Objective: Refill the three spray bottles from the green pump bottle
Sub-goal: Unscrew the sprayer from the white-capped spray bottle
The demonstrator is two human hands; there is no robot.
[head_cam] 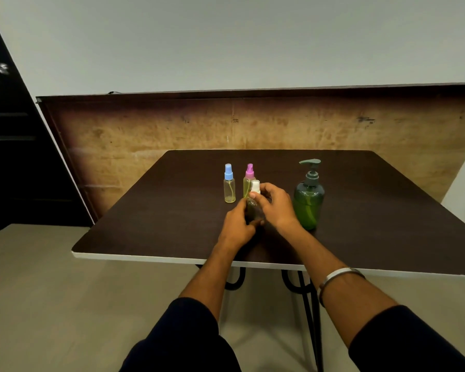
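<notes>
We find a pale wall with a worn brown board point(253, 124) leaning against it, and in front of that a dark table point(145, 226) on a grey floor. Largest of the task's things is the green pump bottle point(308, 202), upright just to the outer side of the right hand point(275, 205), close to its wrist. Beyond the left hand point(238, 224) stands the blue-capped spray bottle point(229, 185); the pink-capped spray bottle point(249, 179) stands behind both hands, partly hidden. The white-capped spray bottle point(254, 200) is between the two hands, upright with its long axis vertical. We see the left hand curled round its clear body low down, and the right hand's thumb and fingers pinching at the white cap from above. We judge the step in hand to be unscrewing this cap. The coming move turns on that vertical axis: the right hand sits directly over the cap and is the nearer to the pump bottle, so it is better placed to lift the sprayer off and then reach sideways.
</notes>
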